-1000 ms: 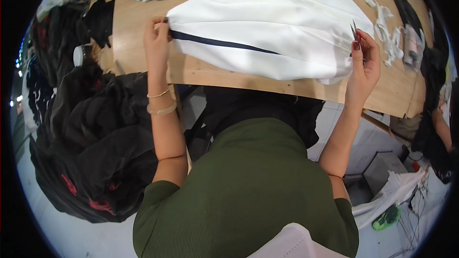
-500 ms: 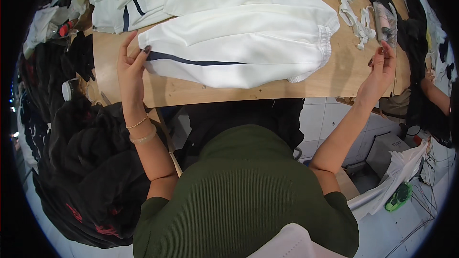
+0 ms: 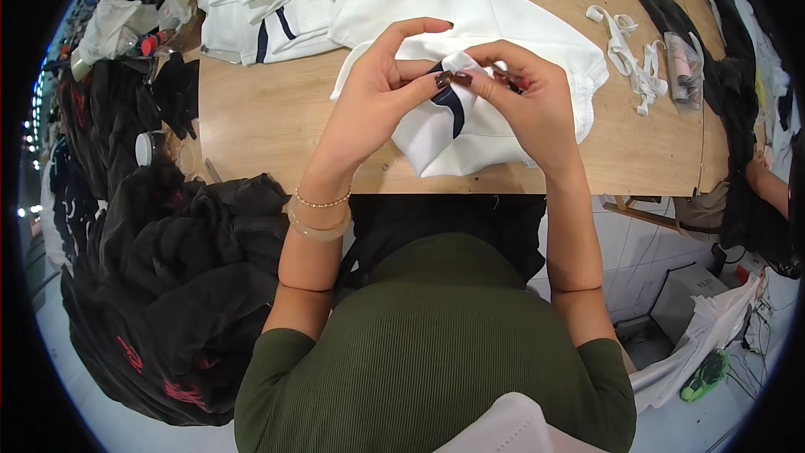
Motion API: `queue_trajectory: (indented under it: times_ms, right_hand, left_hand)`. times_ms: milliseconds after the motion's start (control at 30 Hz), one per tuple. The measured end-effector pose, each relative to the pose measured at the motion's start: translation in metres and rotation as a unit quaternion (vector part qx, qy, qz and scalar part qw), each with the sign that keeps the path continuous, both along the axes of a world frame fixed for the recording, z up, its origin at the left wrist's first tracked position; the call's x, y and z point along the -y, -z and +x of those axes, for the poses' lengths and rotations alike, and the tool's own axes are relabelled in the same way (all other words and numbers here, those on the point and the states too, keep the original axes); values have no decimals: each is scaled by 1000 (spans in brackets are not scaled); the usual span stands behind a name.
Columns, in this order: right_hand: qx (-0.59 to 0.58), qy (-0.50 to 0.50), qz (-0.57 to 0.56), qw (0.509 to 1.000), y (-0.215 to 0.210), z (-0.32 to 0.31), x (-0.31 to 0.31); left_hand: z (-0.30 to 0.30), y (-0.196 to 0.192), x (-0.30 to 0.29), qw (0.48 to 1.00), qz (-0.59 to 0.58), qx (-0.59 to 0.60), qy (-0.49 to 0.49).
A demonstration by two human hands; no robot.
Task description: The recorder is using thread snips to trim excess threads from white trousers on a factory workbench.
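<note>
A white garment [image 3: 449, 147] with a navy stripe [image 3: 455, 114] and a gathered elastic edge [image 3: 587, 84] lies partly on the table. Its striped end is lifted and folded up between my hands. My left hand [image 3: 373, 105] pinches this end between thumb and fingers, the index finger stretched out above. Close against it, my right hand [image 3: 532, 101] grips the same raised end, thumb and fingers together. Something dark and red shows among the right fingers, too small to make out.
More white garments with navy stripes [image 3: 277, 13] are heaped at the far left of the wooden table [image 3: 268, 134]. White tape [image 3: 625, 50] and a clear packet [image 3: 683, 71] lie at the right. Dark clothes [image 3: 168, 285] pile up at my left. Another person's arm [image 3: 767, 184] shows far right.
My right hand has come left from beside the packet to the garment and grips it. My left hand has moved right, lifting and folding the striped end.
</note>
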State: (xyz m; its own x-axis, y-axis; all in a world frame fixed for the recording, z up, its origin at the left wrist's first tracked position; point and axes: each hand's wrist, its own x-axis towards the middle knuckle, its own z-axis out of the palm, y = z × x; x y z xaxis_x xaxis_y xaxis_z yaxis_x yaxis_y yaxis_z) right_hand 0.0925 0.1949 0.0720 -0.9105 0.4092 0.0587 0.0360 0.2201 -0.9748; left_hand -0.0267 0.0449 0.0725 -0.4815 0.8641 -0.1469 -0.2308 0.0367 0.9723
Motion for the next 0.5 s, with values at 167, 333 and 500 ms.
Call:
queue_trajectory:
  times_ms: [167,333,500]
  right_hand:
    - [-37,218,-216,951,3,12,-30]
    - [-79,222,-290,928,15,49,-80]
    - [-43,237,-238,941,25,63,-82]
  left_hand:
    - [-25,-7,21,972,-161,-159,65]
    - [-57,-1,59,934,-211,-270,96]
    - [-43,2,48,905,-297,-290,91]
